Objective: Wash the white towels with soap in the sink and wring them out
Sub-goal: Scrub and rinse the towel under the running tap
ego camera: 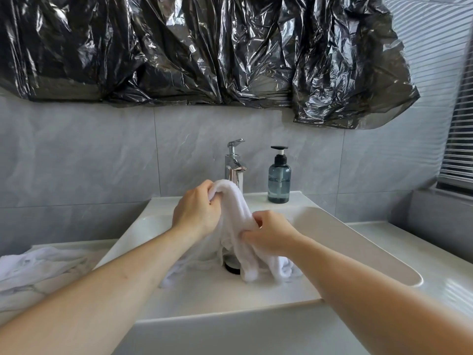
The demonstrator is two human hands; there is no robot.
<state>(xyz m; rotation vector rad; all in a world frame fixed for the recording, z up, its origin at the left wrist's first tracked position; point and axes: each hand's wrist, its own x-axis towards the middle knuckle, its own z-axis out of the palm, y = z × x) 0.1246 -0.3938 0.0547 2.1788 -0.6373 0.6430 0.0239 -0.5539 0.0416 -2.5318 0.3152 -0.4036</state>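
A white towel (pixel 236 213) hangs bunched over the white sink (pixel 358 242), its lower ends trailing in the basin by the drain (pixel 231 267). My left hand (pixel 197 211) grips the towel's upper fold just below the chrome faucet (pixel 234 162). Lower and to the right, my right hand (pixel 271 231) grips the towel's middle. A blue-grey soap pump bottle (pixel 279 178) stands on the sink's back ledge, right of the faucet. More white cloth (pixel 184 267) lies in the basin under my left forearm.
Another white towel (pixel 33 262) lies crumpled on the marble counter at the left. Black plastic sheeting (pixel 204 47) covers the wall above the sink. A window blind (pixel 458 124) is at the far right.
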